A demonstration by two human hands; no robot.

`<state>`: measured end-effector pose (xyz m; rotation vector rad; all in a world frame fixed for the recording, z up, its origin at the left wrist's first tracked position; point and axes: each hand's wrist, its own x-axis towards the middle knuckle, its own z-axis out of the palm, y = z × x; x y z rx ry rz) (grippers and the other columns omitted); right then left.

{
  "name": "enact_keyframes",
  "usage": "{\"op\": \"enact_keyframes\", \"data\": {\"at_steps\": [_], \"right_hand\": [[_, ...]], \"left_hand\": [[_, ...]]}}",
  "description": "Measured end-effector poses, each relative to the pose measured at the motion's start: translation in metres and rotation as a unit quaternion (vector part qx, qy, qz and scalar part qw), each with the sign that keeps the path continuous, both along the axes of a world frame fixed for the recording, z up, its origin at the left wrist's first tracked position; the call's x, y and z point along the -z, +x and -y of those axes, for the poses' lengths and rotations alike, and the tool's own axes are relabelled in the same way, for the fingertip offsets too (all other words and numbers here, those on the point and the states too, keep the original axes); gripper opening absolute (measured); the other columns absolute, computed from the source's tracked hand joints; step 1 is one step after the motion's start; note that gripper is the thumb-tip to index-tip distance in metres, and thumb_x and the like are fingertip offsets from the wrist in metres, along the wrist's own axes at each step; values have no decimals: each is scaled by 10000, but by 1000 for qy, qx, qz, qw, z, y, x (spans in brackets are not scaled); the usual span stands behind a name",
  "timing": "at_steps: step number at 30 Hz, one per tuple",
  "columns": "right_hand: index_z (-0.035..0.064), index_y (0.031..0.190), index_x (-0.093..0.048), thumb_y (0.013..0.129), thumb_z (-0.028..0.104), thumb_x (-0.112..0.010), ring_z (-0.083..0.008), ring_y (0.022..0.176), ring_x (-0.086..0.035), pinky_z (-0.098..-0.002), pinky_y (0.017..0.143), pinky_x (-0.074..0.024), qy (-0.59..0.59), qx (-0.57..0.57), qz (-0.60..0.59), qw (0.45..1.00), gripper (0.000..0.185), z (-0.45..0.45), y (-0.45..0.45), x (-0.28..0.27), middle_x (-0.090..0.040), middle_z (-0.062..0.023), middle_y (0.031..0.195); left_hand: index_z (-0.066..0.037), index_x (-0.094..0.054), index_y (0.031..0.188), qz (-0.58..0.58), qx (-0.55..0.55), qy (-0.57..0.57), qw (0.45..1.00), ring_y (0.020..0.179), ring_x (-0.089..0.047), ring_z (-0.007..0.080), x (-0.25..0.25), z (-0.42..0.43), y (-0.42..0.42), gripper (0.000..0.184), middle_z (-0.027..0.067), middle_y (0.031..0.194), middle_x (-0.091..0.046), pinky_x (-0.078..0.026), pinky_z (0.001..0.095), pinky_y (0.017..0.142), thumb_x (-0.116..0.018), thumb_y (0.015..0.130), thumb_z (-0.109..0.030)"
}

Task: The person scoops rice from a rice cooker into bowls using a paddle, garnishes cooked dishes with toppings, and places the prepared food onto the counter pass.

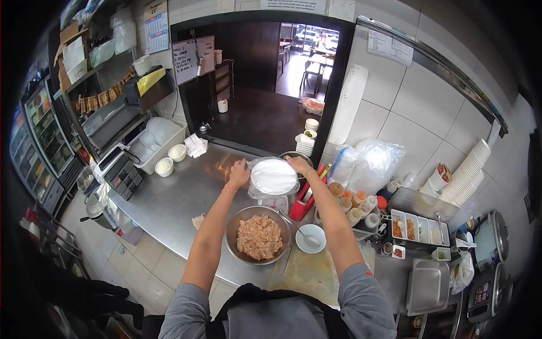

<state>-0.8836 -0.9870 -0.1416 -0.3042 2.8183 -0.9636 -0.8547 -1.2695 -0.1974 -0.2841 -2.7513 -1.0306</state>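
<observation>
Beyond the bowl (231, 238), both hands (239, 173) (299, 165) hold plastic (274, 176).

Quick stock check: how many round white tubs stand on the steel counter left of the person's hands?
2: one front tub, one rear tub, both between the white basket and the left hand. Others could be hidden behind the basket.

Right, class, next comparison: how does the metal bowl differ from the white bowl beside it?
Size: the metal bowl is clearly wider than the white bowl.
Look: the metal bowl is silvery grey, the white bowl plain white.
Contents: the metal bowl holds a heaped, pinkish mixture; the white bowl has a spoon-like utensil resting in it.
Shared: both are round and uncovered.
</observation>
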Motion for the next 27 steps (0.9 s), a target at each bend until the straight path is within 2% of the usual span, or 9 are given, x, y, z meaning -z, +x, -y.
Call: {"op": "enact_keyframes", "data": {"at_steps": [2, 4, 7, 9, 12, 15, 20, 24, 27], "right_hand": [[156, 1279, -456, 892, 534, -324, -346, 1296, -281, -514, 1022, -229, 69, 10, -109, 992, 557, 11, 15, -8, -347, -194, 1364], [227, 1395, -295, 891, 545, -312, -319, 1357, -163, -562, 1036, -163, 126, 39, -258, 957, 596, 35, 53, -24, -183, -157, 1465], [306, 1435, -87, 885, 580, -283, -293, 1382, -9, -603, 1040, -47, 233, -89, -183, 951, 645, 52, 76, -33, 25, -90, 1504], [307, 1435, -63, 888, 586, -252, -288, 1382, 9, -580, 1052, 0, 256, -128, -160, 945, 643, 54, 82, -28, 42, -85, 1503], [304, 1436, -55, 875, 616, -238, -270, 1384, 18, -546, 1066, 29, 281, -155, -132, 938, 667, 56, 87, -23, 51, -84, 1503], [302, 1437, -61, 862, 636, -245, -266, 1385, 24, -532, 1070, 33, 302, -169, -112, 932, 690, 59, 91, -18, 43, -89, 1503], [281, 1439, -80, 848, 651, -250, -273, 1385, 24, -532, 1067, 31, 320, -181, -89, 926, 718, 61, 89, -17, 28, -102, 1503], [281, 1439, -6, 832, 673, -262, -273, 1385, 23, -555, 1058, 35, 302, -189, -55, 933, 766, 61, 85, -24, 35, -96, 1503], [285, 1437, -9, 834, 651, -324, -287, 1382, -36, -592, 1046, -18, 178, -160, -76, 968, 773, 57, 77, -34, 4, -98, 1503]], "left_hand": [[-91, -364, 1344, -97, 6, 140, 985, 1284, -269, 377, -12, -13, 9, 586, 185, 1390, -323, -204, 561, 1024, -443, 864, -419], [-62, -269, 1383, -75, 42, 38, 996, 1333, -183, 344, -51, -33, 39, 728, 188, 1434, -226, -163, 550, 1047, -450, 839, -512], [-64, -137, 1422, -40, 103, -130, 985, 1372, -64, 310, -78, -44, 67, 916, 177, 1475, -109, -100, 537, 1069, -443, 785, -647], [-36, -74, 1426, 5, 142, -197, 970, 1378, -39, 302, -88, -43, 82, 1059, 175, 1482, -83, -48, 500, 1087, -421, 725, -751], [-13, -77, 1419, 20, 150, -290, 945, 1378, -28, 301, -91, -39, 91, 1150, 181, 1479, -89, -42, 499, 1089, -452, 660, -792], [-5, -86, 1416, 34, 154, -285, 945, 1378, -20, 299, -89, -39, 93, 1203, 187, 1476, -90, -31, 498, 1091, -451, 616, -826], [8, -134, 1407, 42, 156, -308, 938, 1378, -13, 299, -87, -39, 90, 1134, 168, 1478, -109, -5, 495, 1092, -369, 671, -822], [9, -172, 1401, 74, 157, -286, 942, 1379, 5, 293, -93, -41, 90, 1072, 149, 1481, -116, 9, 495, 1091, -322, 716, -802], [-16, -185, 1406, 66, 149, -297, 941, 1380, 19, 286, -95, -41, 91, 991, 136, 1485, -109, 2, 498, 1091, -295, 763, -762]]}}
